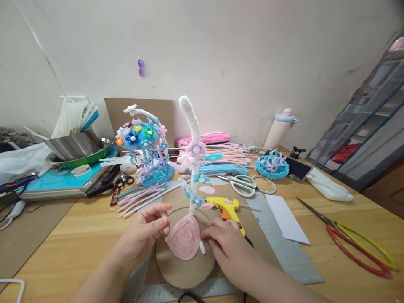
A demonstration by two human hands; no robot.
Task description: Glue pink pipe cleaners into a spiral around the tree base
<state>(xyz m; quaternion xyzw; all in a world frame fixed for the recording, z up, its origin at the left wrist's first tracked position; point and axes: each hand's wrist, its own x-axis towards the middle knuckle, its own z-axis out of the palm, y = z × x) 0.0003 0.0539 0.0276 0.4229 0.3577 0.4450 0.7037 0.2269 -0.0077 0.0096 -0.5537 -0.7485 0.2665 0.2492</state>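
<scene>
A tall white fuzzy stem (190,120) stands upright with lilac, pink and blue pipe-cleaner flowers along it. At its foot is a pink coiled piece (184,237), on a round cardboard base (179,273). My left hand (147,229) is beside the left edge of the coil, fingers loosely curled and a gap between thumb and forefinger. On the other side, my right hand (225,244) has its fingertips closed at the coil's right edge; its thumb is mostly hidden. A short white end (202,247) sticks out beside those fingers. Behind the right hand lies a yellow glue gun (227,205).
A blue flowered jellyfish-like ornament (142,139) stands behind left. Pipe-cleaner bundles (217,155) lie at the back. White-handled scissors (243,184) and red-and-yellow scissors (350,244) lie to the right, near a white card (287,219). Metal bowls (74,145) and a bottle (279,130) stand farther off.
</scene>
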